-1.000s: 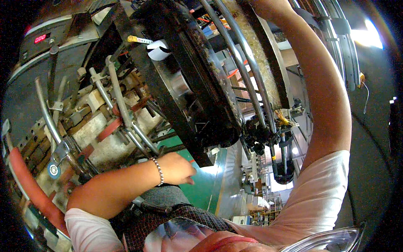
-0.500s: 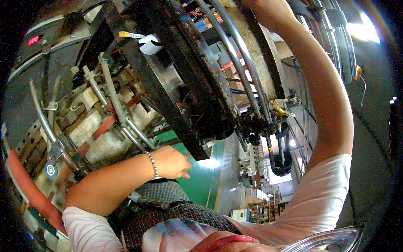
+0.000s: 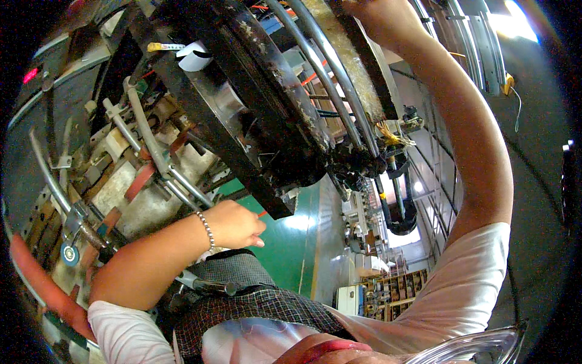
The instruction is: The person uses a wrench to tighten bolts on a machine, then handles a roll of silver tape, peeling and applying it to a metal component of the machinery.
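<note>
My left hand, with a beaded bracelet at the wrist, is closed beside the lower end of a dark metal machine beam. A small orange-red tip shows by its knuckles; whether the hand holds it I cannot tell. My right arm reaches up along the right side, and my right hand is at the top edge next to a worn, yellowish machine panel. Its fingers are mostly cut off by the picture's edge. Two shiny metal rods run between the beam and the panel.
At the left are bent metal pipes, a red curved bar and a blue-rimmed wheel. A white curled label sticks out from the beam. A metal bar lies close to my waist. Shelves stand in the background beyond the green floor.
The whole view has shifted, so the machine and my left hand appear a little farther up and left. My left hand stays closed; my right arm remains raised.
</note>
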{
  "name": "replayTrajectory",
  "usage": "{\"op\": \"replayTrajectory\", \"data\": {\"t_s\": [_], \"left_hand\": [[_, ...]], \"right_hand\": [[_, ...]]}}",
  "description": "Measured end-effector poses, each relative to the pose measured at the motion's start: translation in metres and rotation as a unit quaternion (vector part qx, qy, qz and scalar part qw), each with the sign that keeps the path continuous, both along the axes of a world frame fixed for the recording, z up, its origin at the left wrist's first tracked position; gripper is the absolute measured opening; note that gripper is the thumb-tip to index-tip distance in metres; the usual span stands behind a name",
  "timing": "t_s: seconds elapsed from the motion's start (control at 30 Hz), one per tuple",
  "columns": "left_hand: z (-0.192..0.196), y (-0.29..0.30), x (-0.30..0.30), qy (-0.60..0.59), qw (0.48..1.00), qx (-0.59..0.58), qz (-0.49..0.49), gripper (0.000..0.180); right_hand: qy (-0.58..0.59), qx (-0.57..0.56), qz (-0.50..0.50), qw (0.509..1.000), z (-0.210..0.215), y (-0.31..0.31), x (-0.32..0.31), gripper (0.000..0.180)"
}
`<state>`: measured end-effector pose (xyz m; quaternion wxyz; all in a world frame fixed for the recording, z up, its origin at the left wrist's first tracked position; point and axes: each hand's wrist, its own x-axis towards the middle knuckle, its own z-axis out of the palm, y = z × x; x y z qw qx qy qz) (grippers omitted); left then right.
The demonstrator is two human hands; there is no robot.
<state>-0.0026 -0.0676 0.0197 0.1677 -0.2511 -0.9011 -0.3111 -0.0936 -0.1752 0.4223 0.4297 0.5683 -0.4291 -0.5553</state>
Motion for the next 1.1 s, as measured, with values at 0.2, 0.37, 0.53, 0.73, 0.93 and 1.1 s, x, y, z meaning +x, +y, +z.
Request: {"op": "replayTrajectory", "data": {"t_s": [0.2,0.37,0.53,0.73,0.93,1.1], "left_hand": [[0.001,-0.001,0.001,0.011,1.000,0.000,-0.003,0.039],[0.003,0.000,0.002,-0.004,1.000,0.004,0.001,0.039],[0.001,0.002,-0.002,0.000,1.000,-0.003,0.014,0.039],[-0.001,0.002,-0.007,0.015,1.000,0.001,0.015,0.039],[0.002,0.006,-0.003,0.014,1.000,0.006,-0.006,0.037],[-0.001,-0.001,0.001,0.013,1.000,-0.002,0.016,0.035]], "right_hand": [[-0.006,0.009,-0.032,0.999,0.000,0.028,-0.004,0.013],[0.030,0.000,-0.080,0.996,-0.005,0.064,-0.003,0.035],[-0.012,0.033,-0.056,0.998,0.005,0.107,-0.017,0.027],[-0.159,-0.006,0.105,0.982,0.010,0.021,-0.002,0.020],[-0.020,-0.043,0.043,0.998,-0.006,-0.050,-0.009,0.019],[-0.017,-0.041,0.013,0.999,-0.016,-0.029,0.005,0.023]]}}
